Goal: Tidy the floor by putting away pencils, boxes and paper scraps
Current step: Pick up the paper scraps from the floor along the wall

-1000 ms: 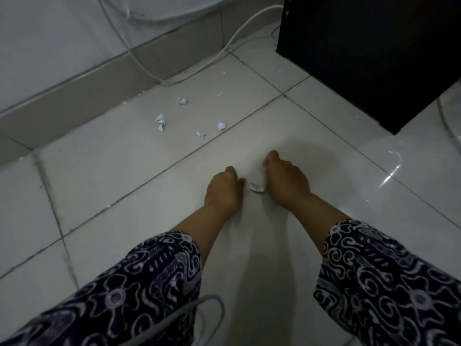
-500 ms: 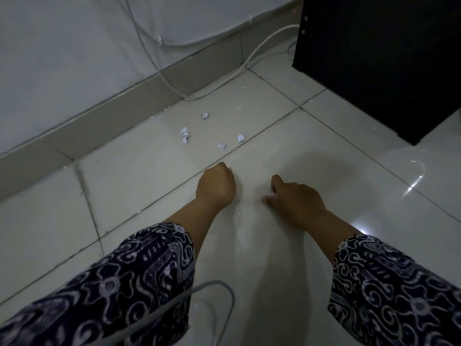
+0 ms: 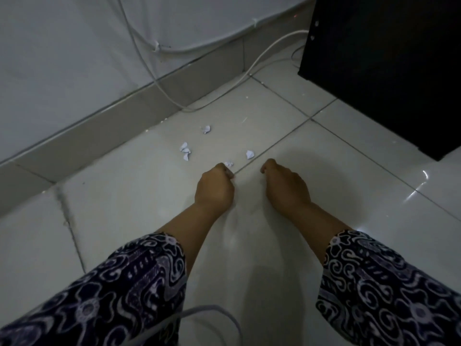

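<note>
Left hand [image 3: 215, 187] curled, fingertips at a paper scrap [image 3: 228, 163]; hold unconfirmed; right hand [image 3: 284, 187] curled beside it, contents not visible; three more scraps [image 3: 185, 151] lie beyond that scrap, toward the skirting [image 3: 99, 136].

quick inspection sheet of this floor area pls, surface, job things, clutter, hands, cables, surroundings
surface: pale glossy tiled floor with grey grout lines and glare at right
job's things: paper scraps near the skirting, one far, a small cluster, one by the grout line, one at the left fingertips; no pencils or boxes seen
clutter: nothing seen beyond the scraps
hands: left hand curled, fingertips at the nearest scrap, grip unclear; right hand curled over the floor, contents hidden
cables: white cables run down the wall and along the floor; a pale cord loops at the bottom edge
surroundings: grey skirting, black cabinet at upper right
</note>
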